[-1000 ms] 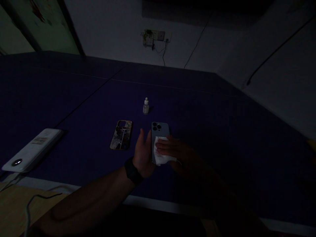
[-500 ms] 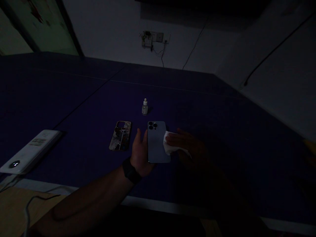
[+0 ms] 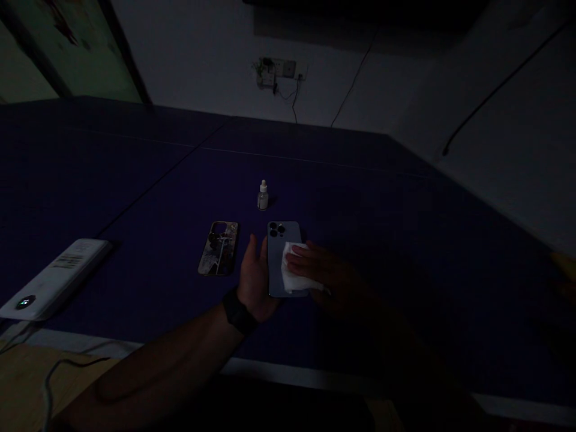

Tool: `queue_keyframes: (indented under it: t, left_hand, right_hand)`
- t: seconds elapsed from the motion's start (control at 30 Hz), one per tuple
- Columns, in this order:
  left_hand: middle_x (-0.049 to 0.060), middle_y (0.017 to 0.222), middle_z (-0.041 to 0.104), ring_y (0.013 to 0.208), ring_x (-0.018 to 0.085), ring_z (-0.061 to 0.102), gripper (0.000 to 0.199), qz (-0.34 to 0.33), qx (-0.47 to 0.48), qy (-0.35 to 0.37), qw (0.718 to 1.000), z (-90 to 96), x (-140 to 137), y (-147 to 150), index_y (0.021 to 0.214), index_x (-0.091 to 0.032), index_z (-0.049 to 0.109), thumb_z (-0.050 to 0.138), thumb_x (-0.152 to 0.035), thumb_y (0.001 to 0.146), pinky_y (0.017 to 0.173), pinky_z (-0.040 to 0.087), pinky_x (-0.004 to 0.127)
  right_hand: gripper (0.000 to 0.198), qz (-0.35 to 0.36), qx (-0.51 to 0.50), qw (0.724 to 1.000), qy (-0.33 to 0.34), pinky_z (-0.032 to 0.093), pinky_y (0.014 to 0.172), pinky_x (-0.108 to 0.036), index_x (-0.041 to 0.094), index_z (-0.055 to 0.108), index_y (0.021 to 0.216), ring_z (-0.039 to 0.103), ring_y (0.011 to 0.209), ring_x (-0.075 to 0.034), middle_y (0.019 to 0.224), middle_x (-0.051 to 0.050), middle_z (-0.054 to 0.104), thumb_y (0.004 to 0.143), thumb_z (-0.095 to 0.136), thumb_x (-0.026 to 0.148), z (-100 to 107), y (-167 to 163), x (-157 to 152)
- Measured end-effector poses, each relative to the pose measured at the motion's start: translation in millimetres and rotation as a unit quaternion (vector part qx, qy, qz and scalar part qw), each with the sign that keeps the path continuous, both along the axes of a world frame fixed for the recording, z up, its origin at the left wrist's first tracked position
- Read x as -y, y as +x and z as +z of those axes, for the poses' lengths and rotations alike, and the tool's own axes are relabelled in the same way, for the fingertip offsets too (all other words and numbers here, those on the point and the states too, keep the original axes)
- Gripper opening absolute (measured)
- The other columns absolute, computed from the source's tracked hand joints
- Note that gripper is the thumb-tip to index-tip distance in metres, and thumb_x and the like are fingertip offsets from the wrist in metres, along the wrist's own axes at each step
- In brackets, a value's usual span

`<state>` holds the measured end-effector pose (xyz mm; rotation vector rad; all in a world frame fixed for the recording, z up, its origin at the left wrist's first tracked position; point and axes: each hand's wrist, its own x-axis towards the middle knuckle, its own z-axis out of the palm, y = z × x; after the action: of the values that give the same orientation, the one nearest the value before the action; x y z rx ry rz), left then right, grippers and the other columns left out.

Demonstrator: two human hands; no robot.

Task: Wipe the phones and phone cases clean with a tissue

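Note:
A light blue smartphone lies back side up in my left hand, its camera lenses at the top left corner. The palm supports it from below and along its left edge; most of those fingers are hidden underneath. My right hand presses a folded white tissue onto the phone's back, covering its middle and lower right. Left of the phone, a patterned phone case rests on the dark blue surface. A small dropper bottle with a white cap stands upright beyond the phone.
A white power bank with a lit round display sits at the left, a cable below it. Wall sockets with plugs and cords are at the back. The room is dim.
My right hand has slid the tissue leftward across the phone's back, from its right edge to the middle. My left hand and the phone have stayed nearly still.

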<state>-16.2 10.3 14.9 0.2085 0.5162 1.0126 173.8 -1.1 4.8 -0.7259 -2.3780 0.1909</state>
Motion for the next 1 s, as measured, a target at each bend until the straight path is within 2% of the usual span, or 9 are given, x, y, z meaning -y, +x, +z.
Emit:
queue_keyframes:
  t: [0.07, 0.17, 0.27, 0.43, 0.57, 0.67, 0.83, 1.0]
  left_hand:
    - [0.012, 0.119, 0.07, 0.106, 0.026, 0.069, 0.056, -0.003, -0.003, -0.004, 1.0, -1.5, -1, 0, 0.131, -0.021, 0.056, 0.03, -0.061, 0.101, 0.095, 0.052, 0.044]
    - [0.012, 0.12, 0.069, 0.107, 0.027, 0.068, 0.055, 0.001, -0.005, -0.005, 1.0, -1.0, -1, 0, 0.129, -0.021, 0.057, 0.032, -0.061, 0.1, 0.096, 0.052, 0.044]
    - [0.013, 0.122, 0.069, 0.109, 0.028, 0.068, 0.055, 0.003, 0.004, 0.003, 1.0, 2.3, 1, -1, 0.128, -0.02, 0.058, 0.035, -0.061, 0.1, 0.098, 0.051, 0.044]
    - [0.014, 0.117, 0.07, 0.108, 0.029, 0.068, 0.058, -0.007, 0.006, 0.015, 1.0, 5.3, 2, -2, 0.13, -0.02, 0.059, 0.034, -0.062, 0.099, 0.097, 0.051, 0.047]
    - [0.013, 0.118, 0.07, 0.105, 0.027, 0.068, 0.059, -0.014, 0.009, 0.014, 1.0, 3.4, 0, -1, 0.132, -0.02, 0.057, 0.03, -0.061, 0.101, 0.095, 0.052, 0.044]
    - [0.014, 0.119, 0.07, 0.105, 0.027, 0.068, 0.06, -0.02, 0.012, 0.01, 1.0, 2.7, -1, -1, 0.131, -0.019, 0.057, 0.026, -0.061, 0.101, 0.093, 0.053, 0.044]
    - [0.013, 0.118, 0.07, 0.105, 0.027, 0.068, 0.056, -0.004, -0.003, 0.006, 1.0, 3.9, 0, 0, 0.126, -0.019, 0.059, 0.03, -0.06, 0.101, 0.095, 0.052, 0.042]
    - [0.013, 0.115, 0.071, 0.104, 0.027, 0.069, 0.06, -0.011, 0.007, 0.017, 1.0, 5.6, 0, 0, 0.131, -0.019, 0.058, 0.027, -0.061, 0.101, 0.094, 0.053, 0.044]
  right_hand:
    - [0.039, 0.019, -0.015, 1.0, 0.004, 0.041, 0.118, -0.05, 0.022, 0.061, 0.134, 0.057, 0.135, -0.022, 0.134, -0.009, 0.07, 0.097, 0.05, 0.028, -1, -1, 0]
    - [0.034, -0.022, -0.048, 0.998, 0.025, 0.043, 0.117, -0.051, 0.024, 0.065, 0.125, 0.065, 0.126, -0.022, 0.124, -0.007, 0.075, 0.095, 0.05, 0.022, 0, 0, 0]
    - [0.037, -0.05, -0.05, 0.996, 0.046, 0.046, 0.114, -0.052, 0.024, 0.064, 0.128, 0.064, 0.127, -0.023, 0.126, -0.008, 0.073, 0.094, 0.05, 0.02, 4, 2, 0]
    - [0.04, -0.021, -0.051, 0.997, 0.048, 0.05, 0.111, -0.048, 0.023, 0.062, 0.131, 0.065, 0.126, -0.021, 0.126, -0.009, 0.073, 0.094, 0.048, 0.017, 8, -2, 6]
    - [0.04, -0.002, -0.025, 1.0, 0.011, 0.045, 0.115, -0.051, 0.02, 0.059, 0.136, 0.057, 0.135, -0.023, 0.135, -0.011, 0.068, 0.097, 0.049, 0.025, 6, -6, 7]
    - [0.035, 0.035, -0.04, 0.998, -0.014, 0.043, 0.117, -0.052, 0.021, 0.063, 0.128, 0.062, 0.13, -0.023, 0.128, -0.009, 0.072, 0.097, 0.049, 0.029, 3, -5, 5]
    - [0.038, -0.063, -0.058, 0.996, 0.026, 0.05, 0.111, -0.05, 0.023, 0.064, 0.128, 0.065, 0.126, -0.023, 0.127, -0.009, 0.073, 0.094, 0.051, 0.017, 6, 0, 2]
    - [0.039, -0.005, -0.061, 0.998, 0.023, 0.048, 0.113, -0.049, 0.023, 0.061, 0.132, 0.064, 0.127, -0.021, 0.127, -0.009, 0.073, 0.096, 0.046, 0.019, 9, -5, 8]
